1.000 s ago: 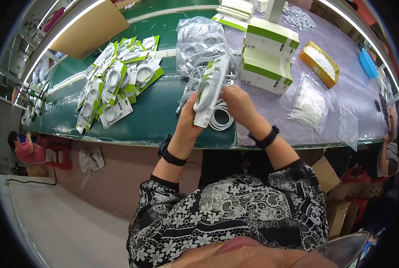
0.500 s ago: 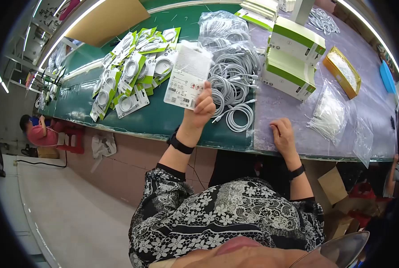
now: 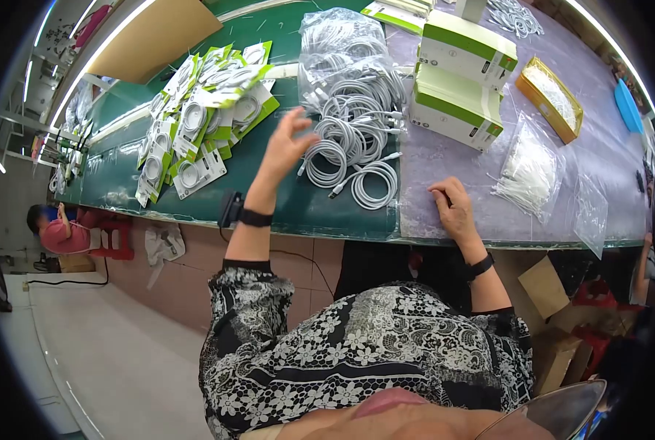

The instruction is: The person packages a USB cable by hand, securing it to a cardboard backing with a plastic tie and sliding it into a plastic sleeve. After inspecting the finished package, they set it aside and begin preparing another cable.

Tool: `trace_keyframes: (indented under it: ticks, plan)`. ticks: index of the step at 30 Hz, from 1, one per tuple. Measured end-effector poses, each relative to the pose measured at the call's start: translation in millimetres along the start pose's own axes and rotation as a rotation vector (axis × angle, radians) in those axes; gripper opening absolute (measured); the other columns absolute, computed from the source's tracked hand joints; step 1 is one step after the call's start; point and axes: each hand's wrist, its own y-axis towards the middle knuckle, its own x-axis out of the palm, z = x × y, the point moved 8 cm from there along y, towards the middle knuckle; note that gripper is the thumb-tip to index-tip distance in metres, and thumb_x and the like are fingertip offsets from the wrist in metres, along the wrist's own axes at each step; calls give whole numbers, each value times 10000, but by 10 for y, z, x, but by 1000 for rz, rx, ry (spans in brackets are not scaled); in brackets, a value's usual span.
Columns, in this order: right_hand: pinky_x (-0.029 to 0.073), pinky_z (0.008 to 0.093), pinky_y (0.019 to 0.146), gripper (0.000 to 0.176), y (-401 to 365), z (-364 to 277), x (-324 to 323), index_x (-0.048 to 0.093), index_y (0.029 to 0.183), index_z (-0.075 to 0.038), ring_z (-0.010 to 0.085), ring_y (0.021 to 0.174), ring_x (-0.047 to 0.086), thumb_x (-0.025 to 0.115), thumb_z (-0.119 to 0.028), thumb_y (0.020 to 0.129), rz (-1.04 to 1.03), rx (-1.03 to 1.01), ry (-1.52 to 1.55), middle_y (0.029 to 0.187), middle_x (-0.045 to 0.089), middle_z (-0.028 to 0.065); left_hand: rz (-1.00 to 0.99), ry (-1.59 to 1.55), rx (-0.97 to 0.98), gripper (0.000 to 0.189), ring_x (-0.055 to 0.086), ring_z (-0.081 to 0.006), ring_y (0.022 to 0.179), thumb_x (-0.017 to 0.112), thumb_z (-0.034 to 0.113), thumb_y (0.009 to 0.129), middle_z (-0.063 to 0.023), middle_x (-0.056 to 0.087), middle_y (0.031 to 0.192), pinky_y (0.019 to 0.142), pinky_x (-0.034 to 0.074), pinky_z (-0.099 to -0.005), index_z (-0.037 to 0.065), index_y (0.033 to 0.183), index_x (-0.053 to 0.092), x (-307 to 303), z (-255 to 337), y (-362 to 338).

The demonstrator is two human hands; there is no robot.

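My left hand (image 3: 289, 143) is raised over the green mat with its fingers apart and nothing in them. Beyond it, a blurred cable package (image 3: 233, 89) with a green edge is over the pile of carded cable packages (image 3: 194, 116). Just right of this hand are loose coiled white cables (image 3: 349, 128), some under clear plastic. My right hand (image 3: 453, 209) rests at the front of the grey-purple mat, fingers curled in. I see nothing held in it. The nearest coil (image 3: 375, 185) lies to its left.
Two green-and-white boxes (image 3: 456, 106) stand stacked beyond my right hand. Right of them are a yellow tray (image 3: 551, 99) of small white pieces, a clear bag of white strips (image 3: 527, 172) and a blue basin (image 3: 627, 106). Cardboard (image 3: 155, 40) lies far left. Another person (image 3: 64, 233) sits at left.
My left hand has let go of the package it held up, which is now over the pile to the left. The hand has shifted left and opened. My right hand stays curled on the mat.
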Motion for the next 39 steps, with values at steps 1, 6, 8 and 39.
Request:
trace_keyframes:
  ticks: [1,6,8,39]
  plan:
    - [407,299,625,72,6,-5,-5,616,878,-23,228,692,510,597,23,825,4,-1,2,763,531,91,-90,437,93,586,604,-244,989,659,227,860,-156,584,1109,870,479,-335,45,1350,391,121,57,-140]
    - [406,286,622,66,7,-46,-13,619,879,-23,208,693,515,593,17,834,3,-28,-5,770,534,87,-21,1136,24,451,635,-173,846,696,123,798,-119,636,1022,722,495,-294,41,1213,540,89,120,-427]
    - [407,280,624,65,6,-22,-10,619,883,-24,200,693,514,591,14,838,-1,-11,8,771,535,84,29,1108,134,397,631,-174,803,698,106,792,-101,635,985,693,492,-292,38,1160,567,94,303,-479]
    - [444,233,599,206,113,-600,-442,583,1072,-30,89,634,527,583,-180,931,-177,413,887,807,576,-5,-326,779,1459,248,560,-201,946,649,31,663,-18,546,977,995,426,-492,145,882,626,2259,1702,-1474]
